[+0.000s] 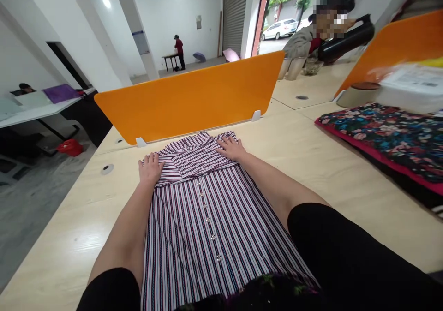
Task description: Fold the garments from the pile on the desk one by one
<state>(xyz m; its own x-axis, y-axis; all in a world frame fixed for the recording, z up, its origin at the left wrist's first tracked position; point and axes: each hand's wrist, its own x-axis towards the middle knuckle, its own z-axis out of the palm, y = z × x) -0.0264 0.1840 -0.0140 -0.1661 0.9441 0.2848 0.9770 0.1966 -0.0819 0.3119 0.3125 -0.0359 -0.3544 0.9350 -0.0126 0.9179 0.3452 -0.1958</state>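
Note:
A striped button-up shirt (228, 218) lies front up on the pale wooden table, its collar (197, 140) toward the orange divider. Its sleeves are folded across the upper chest, and a row of shiny buttons (208, 219) runs down the middle. My left hand (151, 169) rests flat on the shirt's upper left edge, fingers stretched out. On the upper right shoulder lies my right hand (231, 148), palm down with fingers spread. The shirt's near end is hidden by my dark patterned clothing.
An orange divider (194, 98) stands just beyond the collar. Folded floral cloth (387, 140) lies on the right, near a plastic-wrapped packet (411, 87). Across the table a person tilts a black flask (346, 38) beside several cups. A red bucket (70, 147) is on the floor at left.

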